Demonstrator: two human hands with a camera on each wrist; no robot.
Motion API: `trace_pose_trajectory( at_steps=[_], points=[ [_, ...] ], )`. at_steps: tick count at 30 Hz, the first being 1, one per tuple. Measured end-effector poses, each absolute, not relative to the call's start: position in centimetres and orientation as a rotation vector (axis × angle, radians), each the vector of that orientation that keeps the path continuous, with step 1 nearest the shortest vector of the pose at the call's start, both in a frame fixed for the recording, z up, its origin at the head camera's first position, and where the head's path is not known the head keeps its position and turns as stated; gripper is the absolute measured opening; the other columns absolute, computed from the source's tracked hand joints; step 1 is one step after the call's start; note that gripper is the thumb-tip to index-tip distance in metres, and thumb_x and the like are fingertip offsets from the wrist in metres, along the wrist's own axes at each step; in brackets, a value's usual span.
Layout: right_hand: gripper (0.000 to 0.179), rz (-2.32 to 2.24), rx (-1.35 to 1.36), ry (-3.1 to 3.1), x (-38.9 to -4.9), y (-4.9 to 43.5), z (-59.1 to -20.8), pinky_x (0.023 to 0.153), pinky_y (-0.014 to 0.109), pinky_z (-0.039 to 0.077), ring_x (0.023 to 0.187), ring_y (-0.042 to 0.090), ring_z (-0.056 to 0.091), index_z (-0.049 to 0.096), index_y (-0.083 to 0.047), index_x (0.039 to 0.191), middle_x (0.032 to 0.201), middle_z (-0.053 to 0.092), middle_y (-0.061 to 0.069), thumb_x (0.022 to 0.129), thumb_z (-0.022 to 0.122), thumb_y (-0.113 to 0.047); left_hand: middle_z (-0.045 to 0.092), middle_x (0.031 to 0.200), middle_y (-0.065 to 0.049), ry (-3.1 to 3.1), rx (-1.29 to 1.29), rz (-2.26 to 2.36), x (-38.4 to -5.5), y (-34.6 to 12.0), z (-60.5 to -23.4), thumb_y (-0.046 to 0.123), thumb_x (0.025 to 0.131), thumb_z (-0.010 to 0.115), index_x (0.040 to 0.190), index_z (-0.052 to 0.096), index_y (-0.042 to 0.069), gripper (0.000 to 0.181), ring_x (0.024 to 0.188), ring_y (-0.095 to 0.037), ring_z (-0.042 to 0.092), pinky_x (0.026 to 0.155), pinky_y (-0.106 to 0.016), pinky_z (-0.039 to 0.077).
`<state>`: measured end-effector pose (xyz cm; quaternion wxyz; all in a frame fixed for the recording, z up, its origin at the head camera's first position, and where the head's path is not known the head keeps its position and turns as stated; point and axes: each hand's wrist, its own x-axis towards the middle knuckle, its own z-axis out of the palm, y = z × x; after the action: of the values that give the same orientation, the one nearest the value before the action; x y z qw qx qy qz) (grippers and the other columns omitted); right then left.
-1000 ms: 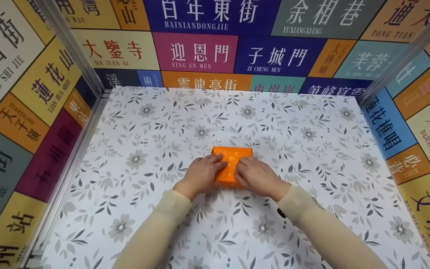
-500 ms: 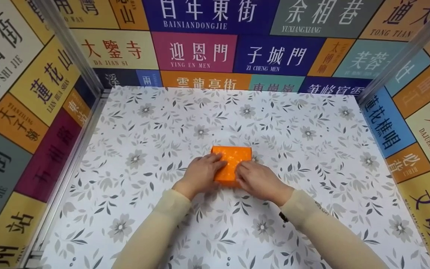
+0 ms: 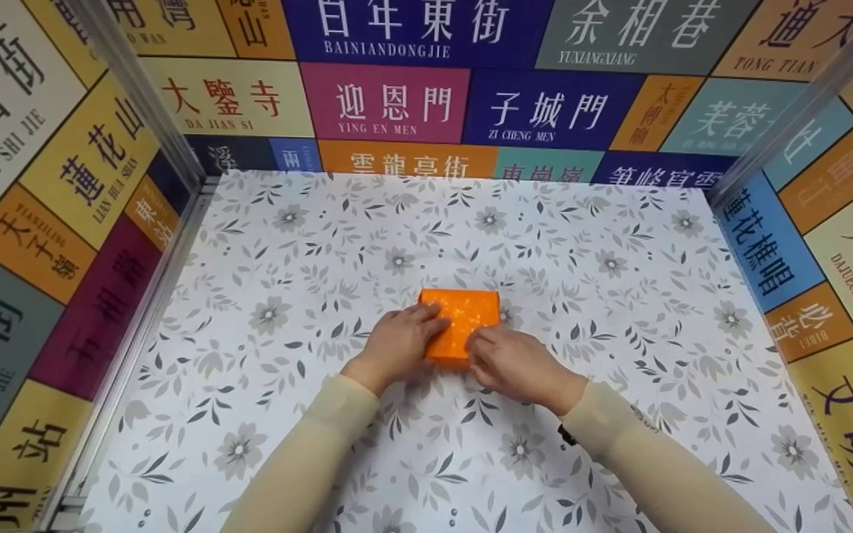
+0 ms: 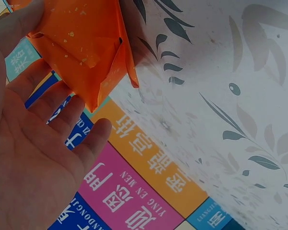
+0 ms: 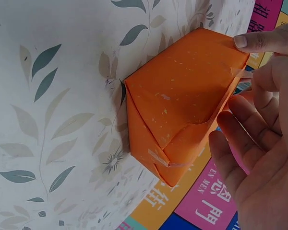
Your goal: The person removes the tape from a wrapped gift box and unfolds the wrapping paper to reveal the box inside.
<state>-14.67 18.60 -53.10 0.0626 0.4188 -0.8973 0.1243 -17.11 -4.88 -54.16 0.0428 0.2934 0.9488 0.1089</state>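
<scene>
A box wrapped in orange paper [image 3: 462,311] sits mid-table, its folded end facing the right wrist camera. My left hand [image 3: 397,344] grips its left side, thumb lying over the top. In the left wrist view the fingers [image 4: 62,117] lie along the paper. At the box's near right corner, my right hand [image 3: 519,366] has curled fingers. In the right wrist view, a short clear strip, seemingly tape [image 5: 241,73], stands off the box edge and runs to these fingers, which appear to pinch it. The exact fingertip contact is partly hidden.
The table [image 3: 249,385] has a white cover with grey flowers and leaves. Colourful sign-patterned panels [image 3: 397,104] enclose its back and sides, with metal corner posts [image 3: 164,111]. A dark band [image 3: 567,434] shows by the right sleeve cuff.
My right hand has slid slightly toward me along the box's right side, baring more of its upper right edge. The left hand and box have hardly moved.
</scene>
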Motion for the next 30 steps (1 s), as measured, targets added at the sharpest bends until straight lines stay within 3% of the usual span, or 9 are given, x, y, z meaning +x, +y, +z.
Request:
trace_pose_trajectory(
  at_steps=[30],
  points=[
    [0.006,0.534,1.296,-2.607,-15.7,20.5,-52.8,0.069,0.032,0.053,0.078,0.014,0.059,0.070,-0.013,0.089,0.090,0.063,-0.004,0.086,0.074,-0.012,0.041,0.155,-0.005,2.890,0.913,0.313,-17.1,-4.9,-54.1,0.036,0.084,0.078,0.145,0.054,0.021,0.068,0.140,-0.026,0.038,0.110,-0.050,0.035]
  ],
)
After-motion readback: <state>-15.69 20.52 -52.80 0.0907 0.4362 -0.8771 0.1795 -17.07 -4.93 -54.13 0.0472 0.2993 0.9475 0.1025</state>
